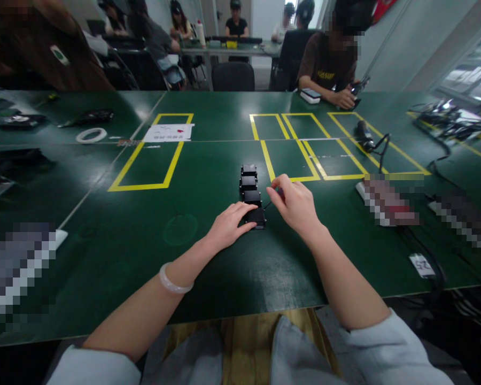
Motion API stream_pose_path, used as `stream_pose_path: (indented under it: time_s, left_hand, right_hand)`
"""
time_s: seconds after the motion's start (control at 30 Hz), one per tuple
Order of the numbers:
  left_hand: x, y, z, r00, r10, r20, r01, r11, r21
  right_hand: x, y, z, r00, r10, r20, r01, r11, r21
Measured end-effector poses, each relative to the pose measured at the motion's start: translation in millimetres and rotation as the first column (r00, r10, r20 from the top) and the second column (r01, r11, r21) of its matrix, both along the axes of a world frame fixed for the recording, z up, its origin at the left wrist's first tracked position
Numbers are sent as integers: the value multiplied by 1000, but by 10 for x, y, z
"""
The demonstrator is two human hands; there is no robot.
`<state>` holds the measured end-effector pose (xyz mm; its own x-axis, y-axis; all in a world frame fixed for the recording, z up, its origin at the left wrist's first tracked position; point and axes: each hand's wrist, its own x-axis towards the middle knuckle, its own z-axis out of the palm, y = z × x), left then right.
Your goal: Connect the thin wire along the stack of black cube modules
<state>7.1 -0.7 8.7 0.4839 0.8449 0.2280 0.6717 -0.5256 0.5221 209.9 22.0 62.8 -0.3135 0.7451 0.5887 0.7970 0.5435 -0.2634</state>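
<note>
A short row of several small black box-shaped parts (249,184) lies on the green table (208,267), running away from me. My left hand (229,225) rests on the table with its fingers laid against the nearest black part (256,216). My right hand (295,204) hovers just right of the row, thumb and forefinger pinched on a thin dark wire or pin (268,203) that reaches toward the nearest part. A pale bangle (173,280) circles my left wrist.
Yellow tape rectangles (152,160) mark the table. A white paper sheet (169,132) and a tape roll (91,135) lie at the back left. A black tool with cable (365,137) lies to the right. A person (328,64) sits opposite; others sit farther back.
</note>
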Motion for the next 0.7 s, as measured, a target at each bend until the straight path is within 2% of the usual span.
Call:
stream_pose_path:
  time_s: [0.7]
  left_hand:
    - [-5, -7, 6, 1000, 3, 7, -3, 1000, -8]
  right_hand:
    - [-13, -12, 15, 1000, -4, 11, 4, 1000, -14]
